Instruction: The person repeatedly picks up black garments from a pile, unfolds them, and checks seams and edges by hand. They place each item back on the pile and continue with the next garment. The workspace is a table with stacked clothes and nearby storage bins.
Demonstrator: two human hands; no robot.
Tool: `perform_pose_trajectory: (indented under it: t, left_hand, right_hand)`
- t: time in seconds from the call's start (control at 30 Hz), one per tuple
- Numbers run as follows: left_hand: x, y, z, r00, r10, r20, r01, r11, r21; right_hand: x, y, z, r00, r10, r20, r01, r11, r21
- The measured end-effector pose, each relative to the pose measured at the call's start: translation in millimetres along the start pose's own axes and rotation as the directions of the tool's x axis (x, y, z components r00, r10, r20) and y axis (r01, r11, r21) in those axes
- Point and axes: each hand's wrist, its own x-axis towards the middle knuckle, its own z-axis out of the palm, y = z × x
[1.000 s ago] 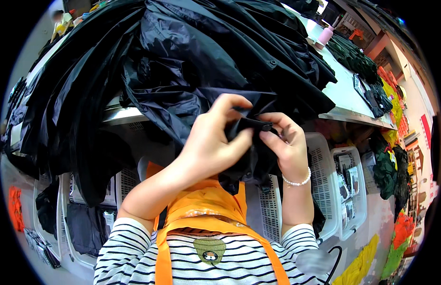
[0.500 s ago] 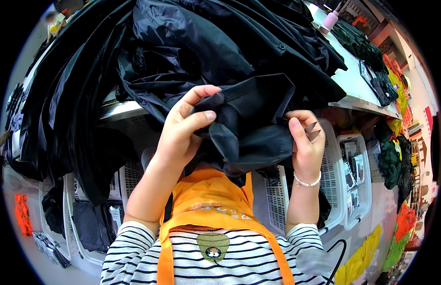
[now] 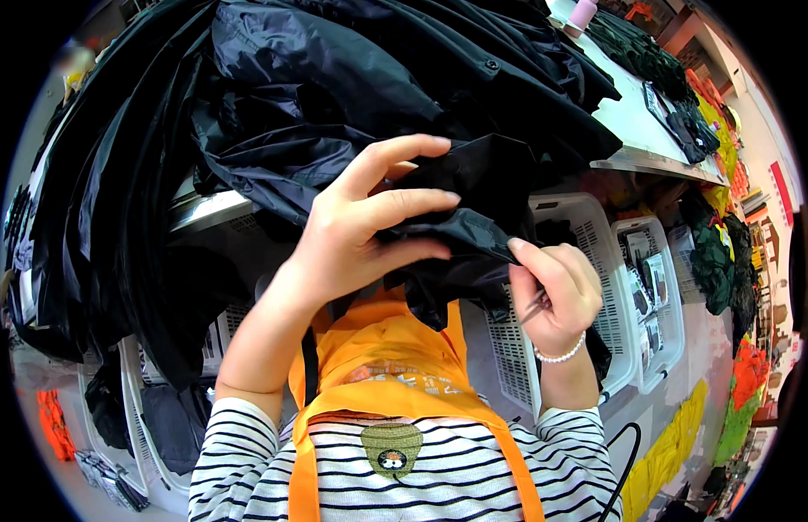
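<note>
A black garment (image 3: 482,178) of thin, slightly shiny cloth hangs in folds off the heap in front of me. My left hand (image 3: 356,222) is at its left side, fingers stretched and spread, with a fold of the cloth between index finger and thumb. Lower and to the right, my right hand (image 3: 556,296) pinches an edge of the cloth between its fingertips. Thin pointed metal blades (image 3: 536,306), like those of thread snips, stick out of the right palm; their handle is hidden by the curled fingers.
A large heap of black garments (image 3: 325,70) covers the white table (image 3: 634,130). A pink thread cone (image 3: 582,13) stands at the far right. White plastic baskets (image 3: 626,348) holding packed items sit below on both sides. Yellow cloth (image 3: 673,452) lies on the floor at right.
My left hand has shifted right and spread its fingers over the cloth. The right hand has moved down and turned inward, its blades now pointing toward the cloth. The raised flap has sunk and folded.
</note>
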Motion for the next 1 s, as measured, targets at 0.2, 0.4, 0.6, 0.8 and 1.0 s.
perform_pose_trajectory:
  t: [0.2, 0.4, 0.6, 0.8, 1.0]
  left_hand:
    - [-14, -15, -11, 0.970, 0.220, -0.107, -0.174, 0.928, 0.330]
    - [-23, -21, -4, 0.934, 0.285, -0.215, -0.184, 0.901, 0.393]
    - [-23, -21, 4, 0.932, 0.248, -0.263, -0.157, 0.933, 0.324]
    - [-29, -13, 18, 0.925, 0.015, 0.380, -0.028, 0.999, 0.030]
    - [-53, -49, 57, 0.888, -0.029, 0.458, 0.006, 0.999, 0.051]
  right_hand:
    - [-13, 8, -1, 0.963, -0.270, -0.017, 0.265, 0.954, -0.140]
    - [-20, 13, -2, 0.943, -0.334, 0.012, 0.330, 0.927, -0.176]
    - [-19, 14, 2, 0.983, -0.163, 0.089, 0.151, 0.980, 0.129]
    - [17, 0, -9, 0.801, 0.493, 0.338, -0.573, 0.472, 0.670]
    - [86, -13, 75, 0.919, 0.194, 0.343, -0.319, 0.877, 0.360]
